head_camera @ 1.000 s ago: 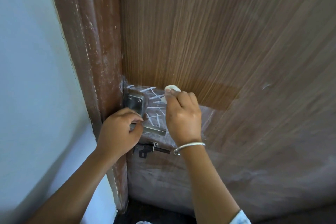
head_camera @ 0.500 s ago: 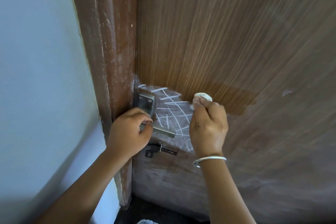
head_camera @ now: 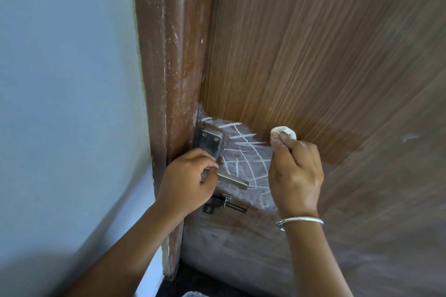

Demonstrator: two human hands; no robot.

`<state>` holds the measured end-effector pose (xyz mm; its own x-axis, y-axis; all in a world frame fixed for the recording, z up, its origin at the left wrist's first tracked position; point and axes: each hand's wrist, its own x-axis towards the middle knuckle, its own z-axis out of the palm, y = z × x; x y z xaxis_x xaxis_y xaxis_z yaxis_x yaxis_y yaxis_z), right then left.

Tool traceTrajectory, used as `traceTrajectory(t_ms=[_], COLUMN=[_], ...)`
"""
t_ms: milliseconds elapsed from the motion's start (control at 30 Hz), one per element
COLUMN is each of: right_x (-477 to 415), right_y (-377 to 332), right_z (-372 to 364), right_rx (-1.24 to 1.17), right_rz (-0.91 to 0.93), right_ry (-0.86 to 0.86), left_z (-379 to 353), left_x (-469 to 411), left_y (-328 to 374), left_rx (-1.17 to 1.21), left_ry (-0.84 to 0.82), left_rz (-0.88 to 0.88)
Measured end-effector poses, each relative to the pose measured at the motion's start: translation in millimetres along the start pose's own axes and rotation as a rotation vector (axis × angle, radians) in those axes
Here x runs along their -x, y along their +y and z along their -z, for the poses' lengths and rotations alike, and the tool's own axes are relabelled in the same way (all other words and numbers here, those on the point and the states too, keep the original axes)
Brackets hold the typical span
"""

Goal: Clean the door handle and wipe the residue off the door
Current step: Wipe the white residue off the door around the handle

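A brown wood-grain door (head_camera: 313,55) carries a steel lever handle (head_camera: 233,179) on a steel plate (head_camera: 210,141). White scratchy streaks of residue (head_camera: 243,154) cover the door just right of the plate. My left hand (head_camera: 188,181) grips the handle near its base, hiding that part. My right hand (head_camera: 294,171) pinches a small white lump (head_camera: 284,132) against the door, at the upper right edge of the streaks. A dull hazy film covers the lower door.
A dark latch bolt (head_camera: 224,204) sits below the handle. The scuffed brown door frame (head_camera: 173,79) runs along the left of the door, with a pale blue wall (head_camera: 67,79) beyond it. Dark floor shows at the bottom.
My right hand has drawn the white lump to the right, away from the plate, leaving more white streaks on the door. My left hand has stayed on the handle.
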<state>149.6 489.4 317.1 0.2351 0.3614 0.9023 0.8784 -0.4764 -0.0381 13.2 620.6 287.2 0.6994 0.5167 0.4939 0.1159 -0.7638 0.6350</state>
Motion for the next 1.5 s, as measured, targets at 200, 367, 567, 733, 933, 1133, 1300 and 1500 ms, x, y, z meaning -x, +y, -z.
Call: traceTrajectory(t_ms=[200, 367, 567, 733, 933, 1133, 1300, 1500], right_x=[-16.8, -15.6, -7.2, -22.8, -34.9, -35.2, -42.5, -51.2], right_y=[-47.0, -46.2, -33.8, -64.5, -92.5, -79.2, -76.5, -86.4], right_z=[-31.9, -34.2, -25.1, -37.3, -48.8, -40.5, -41.3, -47.7], right_rx=[-0.070, -0.084, -0.062, -0.074, -0.030, -0.014, -0.066, -0.136], right_rz=[0.166, 0.151, 0.077, 0.204, 0.261, 0.362, 0.392, 0.312], right_ry=[-0.081, -0.105, -0.077, -0.226, -0.478, -0.489, -0.361, -0.262], left_z=[-1.8, -2.9, -8.6, -10.9, -13.0, -10.8, -13.6, -14.9], left_x=[-0.3, 1.4, 2.3, 6.4, 8.8, 8.7, 10.1, 10.7], left_y=[-2.9, -4.3, -9.6, -9.1, -18.1, -13.4, -17.1, -18.9], left_rx=[-0.011, 0.009, 0.006, 0.000, 0.114, 0.088, 0.091, 0.062], left_ry=[0.005, 0.028, 0.077, 0.174, 0.235, 0.223, 0.215, 0.205], left_rz=[0.002, -0.043, -0.097, -0.111, -0.098, -0.100, -0.106, -0.104])
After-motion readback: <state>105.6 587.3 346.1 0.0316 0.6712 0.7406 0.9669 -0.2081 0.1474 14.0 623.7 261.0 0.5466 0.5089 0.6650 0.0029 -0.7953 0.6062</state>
